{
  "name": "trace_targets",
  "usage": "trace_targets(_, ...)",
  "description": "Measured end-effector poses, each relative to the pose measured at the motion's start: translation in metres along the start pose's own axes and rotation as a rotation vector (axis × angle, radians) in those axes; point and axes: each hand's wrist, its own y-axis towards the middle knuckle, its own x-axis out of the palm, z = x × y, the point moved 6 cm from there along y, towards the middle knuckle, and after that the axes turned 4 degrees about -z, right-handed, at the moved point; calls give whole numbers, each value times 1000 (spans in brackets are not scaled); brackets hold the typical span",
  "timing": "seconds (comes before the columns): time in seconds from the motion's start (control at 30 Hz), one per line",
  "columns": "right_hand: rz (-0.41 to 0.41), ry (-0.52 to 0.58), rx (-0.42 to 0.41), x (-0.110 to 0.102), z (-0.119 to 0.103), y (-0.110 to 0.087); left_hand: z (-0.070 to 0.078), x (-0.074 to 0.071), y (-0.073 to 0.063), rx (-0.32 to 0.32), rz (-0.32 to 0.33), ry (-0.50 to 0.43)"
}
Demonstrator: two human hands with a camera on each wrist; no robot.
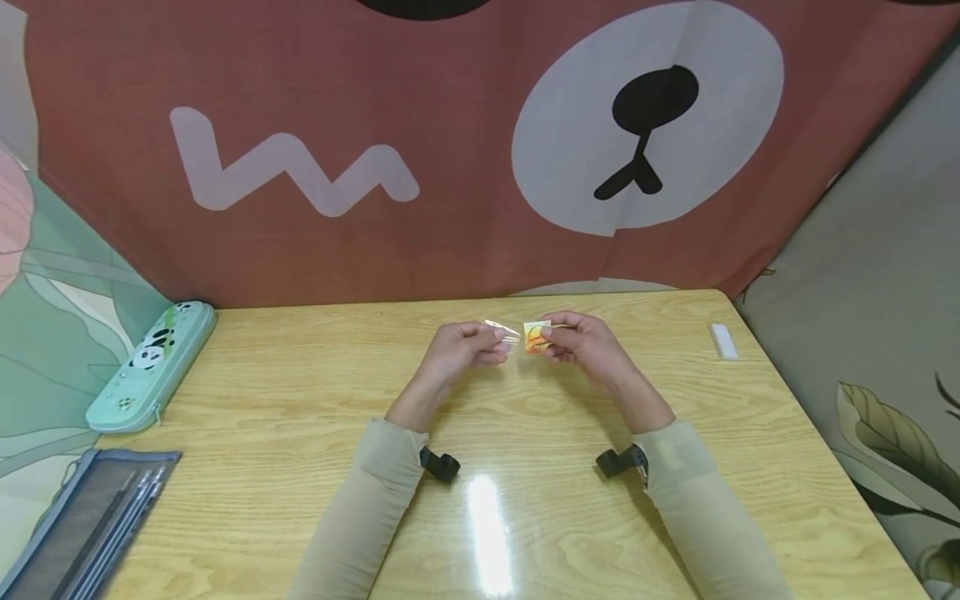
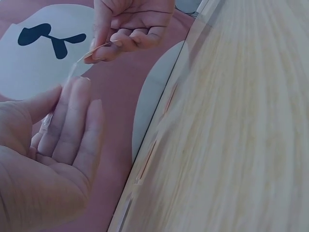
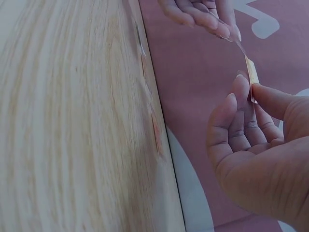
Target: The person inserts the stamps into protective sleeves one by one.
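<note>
Over the far middle of the table, my left hand (image 1: 467,344) pinches a small clear plastic sleeve (image 1: 507,332) between thumb and fingers. Facing it, my right hand (image 1: 591,346) pinches a small card (image 1: 534,337) printed in orange and yellow with a pale edge. In the right wrist view the card (image 3: 252,76) is seen nearly edge-on, thumb on one side and fingers on the other. Clear film (image 2: 73,72) stretches from the left fingers toward the card in the left wrist view; whether the card's edge is inside the sleeve I cannot tell.
At the table's left edge lies a mint panda-print pencil case (image 1: 153,367). Nearer, a blue-edged mesh pouch (image 1: 97,521) holds several slim sticks. A small white block (image 1: 723,342) is at the far right. Behind the wooden tabletop (image 1: 300,375) hangs a bear-print cloth (image 1: 450,167).
</note>
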Motion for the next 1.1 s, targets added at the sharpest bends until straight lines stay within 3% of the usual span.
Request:
trace_targets(0.53,-9,-23,-6,5,-1,0,-1,0,0,-3,20,29)
trace_targets(0.87,-3,20,-14,8,-2,-1,2,-2,-3,20,87,1)
trace_targets(1.1,-71,-41,-21,13,-3,-1,4,-4,-3,36,118,-18)
